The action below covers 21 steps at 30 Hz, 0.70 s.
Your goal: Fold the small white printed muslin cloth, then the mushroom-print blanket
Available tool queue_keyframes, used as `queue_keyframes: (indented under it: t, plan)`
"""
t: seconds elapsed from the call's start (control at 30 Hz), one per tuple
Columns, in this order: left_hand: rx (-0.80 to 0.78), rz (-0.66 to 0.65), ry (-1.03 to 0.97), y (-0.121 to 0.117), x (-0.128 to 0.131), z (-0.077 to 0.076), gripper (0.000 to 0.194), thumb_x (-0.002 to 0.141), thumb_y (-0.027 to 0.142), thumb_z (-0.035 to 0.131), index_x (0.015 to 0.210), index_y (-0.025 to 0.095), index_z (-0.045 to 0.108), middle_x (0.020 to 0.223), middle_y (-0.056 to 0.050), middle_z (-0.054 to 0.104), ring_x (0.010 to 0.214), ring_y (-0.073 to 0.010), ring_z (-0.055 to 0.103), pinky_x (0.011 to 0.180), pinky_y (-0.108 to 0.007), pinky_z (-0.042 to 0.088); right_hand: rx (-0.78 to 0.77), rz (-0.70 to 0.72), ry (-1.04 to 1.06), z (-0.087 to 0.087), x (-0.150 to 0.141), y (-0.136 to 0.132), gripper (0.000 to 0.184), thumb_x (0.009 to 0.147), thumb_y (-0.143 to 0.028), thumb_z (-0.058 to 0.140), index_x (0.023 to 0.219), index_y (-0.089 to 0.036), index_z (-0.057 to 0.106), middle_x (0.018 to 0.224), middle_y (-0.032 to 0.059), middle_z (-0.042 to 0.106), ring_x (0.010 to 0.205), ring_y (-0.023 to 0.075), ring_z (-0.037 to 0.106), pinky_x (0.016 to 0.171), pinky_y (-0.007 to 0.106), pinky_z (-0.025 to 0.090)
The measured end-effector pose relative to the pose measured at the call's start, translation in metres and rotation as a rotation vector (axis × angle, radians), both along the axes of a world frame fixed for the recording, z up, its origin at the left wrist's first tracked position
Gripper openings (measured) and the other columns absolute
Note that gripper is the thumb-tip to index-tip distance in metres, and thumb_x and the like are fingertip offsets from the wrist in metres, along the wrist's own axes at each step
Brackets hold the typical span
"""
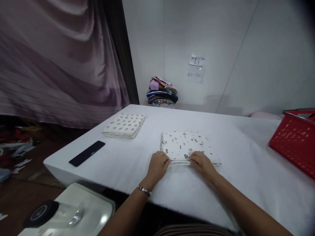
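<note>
White table (128, 160), both hands (158, 165) (202, 164) at folded printed cloth (183, 144).

Lower sheet (195, 75), handwritten number "45-50", dark strokes, fixed to the pale wall (221, 42), upper sheet (196, 61) directly above, two handwritten lines, characters too small and blurred to read with certainty.

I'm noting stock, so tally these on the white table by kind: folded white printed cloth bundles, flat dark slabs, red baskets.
Folded white printed cloth bundles: 2
Flat dark slab: 1
Red basket: 1
Total: 4
</note>
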State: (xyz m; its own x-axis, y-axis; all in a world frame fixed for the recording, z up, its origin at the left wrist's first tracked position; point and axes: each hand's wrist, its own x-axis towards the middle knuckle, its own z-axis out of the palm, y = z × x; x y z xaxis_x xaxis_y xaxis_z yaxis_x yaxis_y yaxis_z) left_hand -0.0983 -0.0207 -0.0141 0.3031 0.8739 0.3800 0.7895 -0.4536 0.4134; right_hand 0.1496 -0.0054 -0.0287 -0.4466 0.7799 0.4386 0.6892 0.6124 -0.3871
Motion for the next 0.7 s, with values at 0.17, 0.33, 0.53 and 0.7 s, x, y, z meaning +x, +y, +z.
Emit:
queue_keyframes:
  t: [0.17,0.33,0.53,0.7]
  plan:
    - [0.033,-0.052,0.022,-0.005,-0.005,-0.001,0.02,0.088,0.024,0.048,0.073,0.022,0.061,0.08,-0.002,0.06,0.082,-0.0174,0.051,0.075,-0.034,0.039,0.057,0.038,0.021,-0.007,0.006,-0.008,0.024,0.091,-0.023,0.044,0.089,-0.02,0.068,0.085,0.0072,0.063,0.078,0.0184,0.057,0.067,0.033,0.047]
    - [-0.011,-0.009,0.041,0.013,0.008,0.014,0.032,0.09,0.035,0.045,0.067,0.02,0.06,0.074,-0.002,0.06,0.077,-0.0165,0.055,0.074,-0.035,0.041,0.091,0.045,0.026,-0.014,0.005,-0.006,0.023,0.09,-0.019,0.046,0.095,-0.022,0.068,0.084,0.0063,0.061,0.076,0.0179,0.056,0.065,0.032,0.047]
    - [0.029,-0.056,0.177,0.034,0.023,-0.003,0.036,0.091,0.037,0.043,0.12,0.02,0.054,0.136,-0.009,0.049,0.13,-0.0244,0.038,0.105,-0.043,0.033,0.04,0.065,0.036,-0.012,0.005,-0.01,0.024,0.089,-0.02,0.045,0.098,-0.025,0.068,0.082,0.0053,0.062,0.074,0.0182,0.057,0.064,0.034,0.047]
    - [-0.018,-0.017,0.257,0.031,0.02,-0.021,0.042,0.093,0.039,0.036,0.131,0.022,0.047,0.143,-0.006,0.042,0.137,-0.0242,0.028,0.111,-0.046,0.026,-0.218,0.071,0.154,0.016,0.01,0.006,0.026,0.092,-0.028,0.043,0.096,-0.025,0.068,0.097,0.0056,0.064,0.087,0.0186,0.061,0.07,0.031,0.053]
